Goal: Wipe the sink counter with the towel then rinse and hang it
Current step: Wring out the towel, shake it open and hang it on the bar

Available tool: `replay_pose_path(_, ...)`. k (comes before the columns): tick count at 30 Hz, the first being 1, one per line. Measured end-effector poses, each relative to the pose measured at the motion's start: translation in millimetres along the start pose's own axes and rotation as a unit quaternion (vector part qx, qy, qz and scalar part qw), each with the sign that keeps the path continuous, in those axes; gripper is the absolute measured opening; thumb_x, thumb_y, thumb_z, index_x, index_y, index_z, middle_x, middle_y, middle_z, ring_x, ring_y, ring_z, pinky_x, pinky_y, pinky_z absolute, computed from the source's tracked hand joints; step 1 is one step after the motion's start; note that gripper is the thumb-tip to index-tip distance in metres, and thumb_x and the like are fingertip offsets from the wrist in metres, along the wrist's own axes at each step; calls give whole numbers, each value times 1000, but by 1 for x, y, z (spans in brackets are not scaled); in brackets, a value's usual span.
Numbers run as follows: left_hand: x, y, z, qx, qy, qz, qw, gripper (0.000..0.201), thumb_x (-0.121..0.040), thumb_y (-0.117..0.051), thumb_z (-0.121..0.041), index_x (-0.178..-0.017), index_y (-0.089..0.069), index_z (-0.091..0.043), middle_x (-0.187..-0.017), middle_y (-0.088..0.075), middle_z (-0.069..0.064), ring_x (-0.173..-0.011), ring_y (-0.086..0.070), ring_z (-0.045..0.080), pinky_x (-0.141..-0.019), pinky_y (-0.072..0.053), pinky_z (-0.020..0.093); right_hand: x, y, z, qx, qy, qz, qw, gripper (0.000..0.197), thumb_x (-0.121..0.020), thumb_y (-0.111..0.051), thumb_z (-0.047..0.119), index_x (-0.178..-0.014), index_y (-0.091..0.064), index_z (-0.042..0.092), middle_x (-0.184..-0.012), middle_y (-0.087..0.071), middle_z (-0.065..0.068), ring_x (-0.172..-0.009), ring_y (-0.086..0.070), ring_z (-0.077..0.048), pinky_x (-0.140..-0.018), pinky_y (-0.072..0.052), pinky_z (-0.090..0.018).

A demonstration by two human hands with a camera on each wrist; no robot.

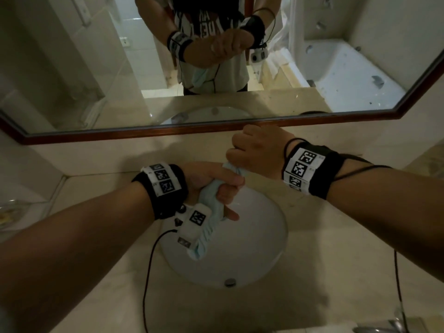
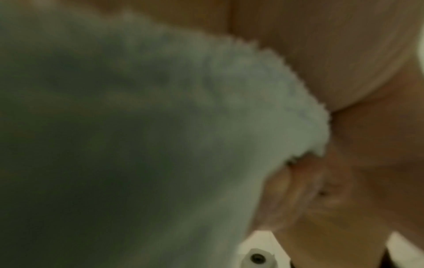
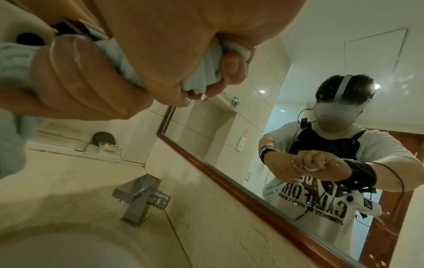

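Observation:
A pale blue towel (image 1: 208,193) is twisted into a rope above the white sink basin (image 1: 259,239). My left hand (image 1: 216,186) grips its middle, fingers curled round it. My right hand (image 1: 254,152) grips the upper end in a fist, just below the mirror frame. The towel's loose tail (image 1: 204,241) hangs down over the basin. In the left wrist view the towel (image 2: 137,127) fills most of the picture, blurred. In the right wrist view both hands wring the towel (image 3: 206,72), and my right hand (image 3: 201,54) is wet and closed round it.
A square chrome faucet (image 3: 140,197) stands on the beige marble counter (image 1: 336,260) behind the basin. A wood-framed mirror (image 1: 216,68) runs along the wall. A glass dish (image 1: 9,212) sits at the counter's left. The drain (image 1: 230,282) shows at the basin's near side.

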State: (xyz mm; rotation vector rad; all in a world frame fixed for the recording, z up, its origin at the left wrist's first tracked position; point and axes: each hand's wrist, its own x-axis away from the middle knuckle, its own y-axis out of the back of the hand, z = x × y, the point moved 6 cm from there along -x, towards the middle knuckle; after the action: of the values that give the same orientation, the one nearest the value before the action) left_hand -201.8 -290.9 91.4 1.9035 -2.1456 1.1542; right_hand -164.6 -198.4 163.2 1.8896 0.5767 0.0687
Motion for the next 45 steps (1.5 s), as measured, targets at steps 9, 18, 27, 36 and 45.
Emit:
replay_pose_path(9, 10, 14, -7, -303, 74, -300, 902, 34, -89, -70, -12, -63, -49, -8, -55, -47, 9, -43, -43, 19, -46, -43, 23, -10, -24, 12, -11, -21, 217, 976, 30, -98, -49, 34, -125, -46, 22, -105, -54, -10, -74, -57, -30, -59, -40, -35)
replay_pose_path(18, -5, 37, -17, -646, 113, -407, 636, 22, -96, -50, -22, -78, -61, -15, -80, -62, 6, -69, -57, 21, -60, -44, 29, -18, -64, 22, -170, -224, 300, 911, 14, -94, -52, 25, -104, -56, 17, -71, -47, 3, -60, -48, -16, -61, -42, -32)
replay_pose_path(27, -7, 35, -29, -745, 95, -365, 550, 14, -92, -52, -21, -89, -66, -21, -79, -64, 1, -72, -63, 23, -72, -58, 37, -6, -81, 29, -341, -367, 304, 811, 24, -78, -71, 18, -65, -51, 13, -63, -51, -3, -56, -49, -18, -50, -37, -26)
replay_pose_path(36, 0, 26, -33, -823, 49, -318, 469, 27, -100, -41, -42, -107, -57, -22, -75, -51, -2, -71, -58, 24, -70, -55, 37, 13, -77, 46, -536, -463, 270, 652, 14, -79, -67, 15, -71, -58, 8, -58, -56, -9, -44, -47, -21, -44, -40, -23)
replay_pose_path(45, 9, 13, -27, -832, 18, -317, 455, 24, -93, -56, -44, -95, -44, -23, -70, -48, -3, -62, -50, 23, -60, -45, 35, 31, -78, 68, -712, -428, 313, 461, 26, -84, -78, 20, -101, -64, 5, -86, -71, -15, -72, -69, -26, -61, -55, -34)
